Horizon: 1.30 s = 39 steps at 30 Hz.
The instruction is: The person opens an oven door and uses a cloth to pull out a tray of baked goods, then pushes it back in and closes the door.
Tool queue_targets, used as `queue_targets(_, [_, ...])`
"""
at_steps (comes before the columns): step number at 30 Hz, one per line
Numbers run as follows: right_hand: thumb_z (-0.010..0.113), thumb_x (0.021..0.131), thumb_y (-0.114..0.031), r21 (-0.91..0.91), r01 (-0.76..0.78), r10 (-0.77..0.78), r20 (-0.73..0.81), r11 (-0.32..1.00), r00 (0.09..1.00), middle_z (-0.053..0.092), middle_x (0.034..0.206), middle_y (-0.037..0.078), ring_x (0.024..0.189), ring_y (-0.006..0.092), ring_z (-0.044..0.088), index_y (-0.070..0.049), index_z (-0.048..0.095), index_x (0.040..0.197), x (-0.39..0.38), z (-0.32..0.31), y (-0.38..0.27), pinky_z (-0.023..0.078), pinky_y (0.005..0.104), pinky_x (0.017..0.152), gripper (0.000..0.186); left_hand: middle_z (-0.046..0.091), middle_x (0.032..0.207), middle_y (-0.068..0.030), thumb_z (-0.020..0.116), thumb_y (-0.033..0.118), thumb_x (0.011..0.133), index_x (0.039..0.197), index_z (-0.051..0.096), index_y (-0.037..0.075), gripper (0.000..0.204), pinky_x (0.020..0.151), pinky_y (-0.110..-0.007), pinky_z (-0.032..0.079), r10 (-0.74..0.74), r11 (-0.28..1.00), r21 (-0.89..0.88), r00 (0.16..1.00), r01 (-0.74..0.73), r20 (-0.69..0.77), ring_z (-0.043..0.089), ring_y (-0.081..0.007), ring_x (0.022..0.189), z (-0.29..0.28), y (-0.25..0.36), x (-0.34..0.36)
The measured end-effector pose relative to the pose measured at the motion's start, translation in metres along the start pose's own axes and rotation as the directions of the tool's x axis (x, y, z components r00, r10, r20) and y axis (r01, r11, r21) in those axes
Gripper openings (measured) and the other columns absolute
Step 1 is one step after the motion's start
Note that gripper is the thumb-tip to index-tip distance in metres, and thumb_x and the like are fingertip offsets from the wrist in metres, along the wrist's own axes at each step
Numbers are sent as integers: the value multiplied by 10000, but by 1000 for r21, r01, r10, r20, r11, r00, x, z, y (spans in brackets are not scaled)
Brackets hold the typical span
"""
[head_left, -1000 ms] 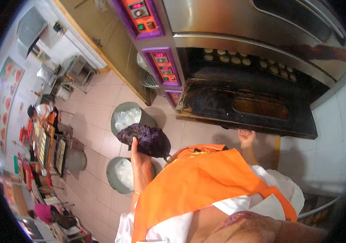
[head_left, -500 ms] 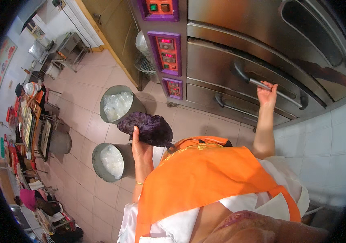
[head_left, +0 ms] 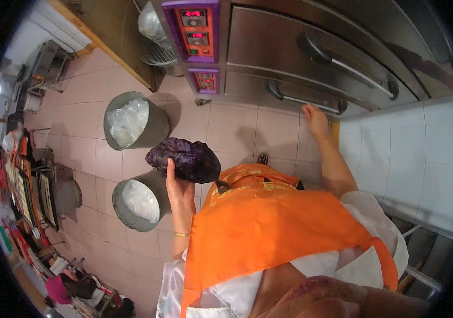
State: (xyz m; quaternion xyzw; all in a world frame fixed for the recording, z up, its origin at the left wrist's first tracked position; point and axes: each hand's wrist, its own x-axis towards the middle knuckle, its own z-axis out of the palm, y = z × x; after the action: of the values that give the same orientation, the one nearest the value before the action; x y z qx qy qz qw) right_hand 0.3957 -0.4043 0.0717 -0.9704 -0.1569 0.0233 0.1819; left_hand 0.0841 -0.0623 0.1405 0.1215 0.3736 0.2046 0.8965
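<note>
My left hand [head_left: 180,186] is wrapped round a crumpled dark purple bundle [head_left: 186,160], cloth-like, with a small dark loop at its lower right end. The thumb lies across its near side, and the other fingers are hidden beneath it. My right hand [head_left: 316,122] is loosely curled, with nothing visible in it. In the view it sits just below the bottom handle [head_left: 308,103] of a steel deck oven [head_left: 274,45]; whether it touches cannot be told. The middle oven handle [head_left: 364,75] has no hand on it, and its door is closed.
Two grey bins [head_left: 155,124] [head_left: 147,225] lined with clear plastic stand left of me on the tiled floor. A wooden door [head_left: 110,37] is beyond them. Work tables with trays [head_left: 25,196] and people line the far left. Metal rack rails [head_left: 420,278] are at lower right.
My right hand has let go of the middle oven handle and dropped toward the bottom one. The purple bundle stays in my left hand. The view has tilted, shifting the oven up and left.
</note>
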Motion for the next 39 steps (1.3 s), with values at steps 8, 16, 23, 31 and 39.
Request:
queue_targets(8, [613, 825, -146, -195, 29, -9, 101, 980, 995, 568, 1157, 127, 1065, 300, 557, -57, 557, 1167, 52, 85, 16, 442, 400, 919, 358, 498, 1277, -121, 631, 287, 872, 1279, 434, -18, 545, 1051, -434, 340, -51, 967, 249, 998, 61, -45, 471, -265, 1195, -25, -14, 22])
queue_targets(16, [631, 816, -181, -359, -9, 94, 221, 933, 971, 600, 1051, 123, 1030, 294, 558, -57, 580, 1038, 114, 168, 67, 401, 455, 913, 260, 519, 1255, -93, 660, 215, 851, 1280, 438, 7, 526, 1033, -412, 373, -197, 906, 348, 968, 241, -158, 486, -240, 1181, -47, -80, 31])
queue_targets(23, [654, 788, -173, -289, 49, 22, 238, 956, 971, 611, 923, 129, 917, 305, 571, -48, 567, 886, 70, 192, 82, 416, 443, 833, 182, 560, 1200, -102, 648, 227, 859, 1235, 469, -7, 478, 981, -406, 424, -346, 832, 382, 914, 403, -211, 544, -253, 1108, -73, -121, 46])
queue_targets(31, [639, 785, -136, -267, 18, 26, 160, 963, 987, 601, 1042, 140, 1013, 332, 539, -58, 591, 1019, -24, 288, 110, 367, 462, 935, 251, 565, 1192, -111, 659, 258, 846, 1250, 446, -22, 536, 951, -394, 436, -414, 747, 494, 892, 446, -179, 556, -249, 1087, -106, -159, 82])
queue_targets(39, [558, 863, -236, -430, 49, -1, 112, 901, 994, 533, 1261, 167, 1154, 359, 488, -64, 558, 1224, -66, 415, 166, 351, 479, 1005, 400, 561, 1201, -98, 657, 223, 859, 1270, 437, -17, 524, 967, -373, 412, -429, 774, 454, 893, 442, -137, 538, -214, 1110, -161, -171, 131])
